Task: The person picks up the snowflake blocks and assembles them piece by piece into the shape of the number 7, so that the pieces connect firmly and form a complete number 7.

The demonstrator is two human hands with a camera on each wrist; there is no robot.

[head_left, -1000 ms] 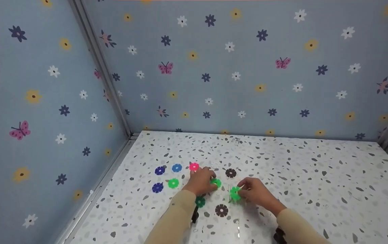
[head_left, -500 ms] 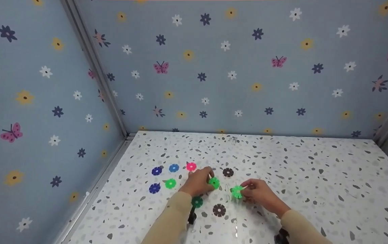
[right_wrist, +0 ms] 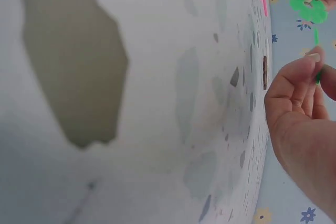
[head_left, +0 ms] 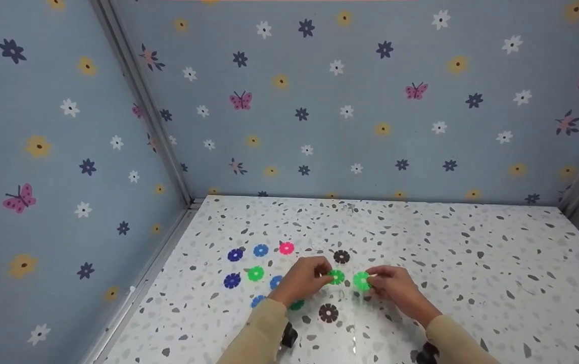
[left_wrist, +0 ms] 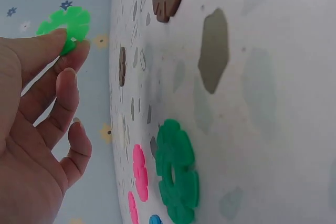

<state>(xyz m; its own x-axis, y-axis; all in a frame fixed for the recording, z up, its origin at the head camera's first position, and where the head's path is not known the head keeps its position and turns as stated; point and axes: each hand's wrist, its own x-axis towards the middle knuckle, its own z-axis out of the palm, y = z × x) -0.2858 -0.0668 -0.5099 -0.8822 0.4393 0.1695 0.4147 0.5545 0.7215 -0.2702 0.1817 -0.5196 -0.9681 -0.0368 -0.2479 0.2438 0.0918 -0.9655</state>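
Observation:
My left hand (head_left: 305,278) pinches a bright green flower-shaped building disc (head_left: 337,276) between thumb and index finger. In the left wrist view this disc (left_wrist: 76,19) is held off the table, while the other fingers curl loosely. A second bright green disc (head_left: 362,280) is pinched by my right hand (head_left: 399,290) at its right edge. A small gap separates the two discs, which stand side by side above the table. In the right wrist view the right-hand disc (right_wrist: 316,36) shows nearly edge-on, partly hidden by the fingertips.
Loose discs lie around the hands: brown ones (head_left: 341,257) behind and in front (head_left: 328,313), a dark green one (head_left: 297,305) partly under the left wrist. Pink (head_left: 286,248), blue (head_left: 260,250), dark blue (head_left: 232,280) and green (head_left: 255,273) discs lie left. Patterned walls (head_left: 370,101) enclose the table.
My left hand has moved right with its green disc, bringing it close to the other. The right hand has shifted slightly right and up. Blue discs near the left forearm have come into view.

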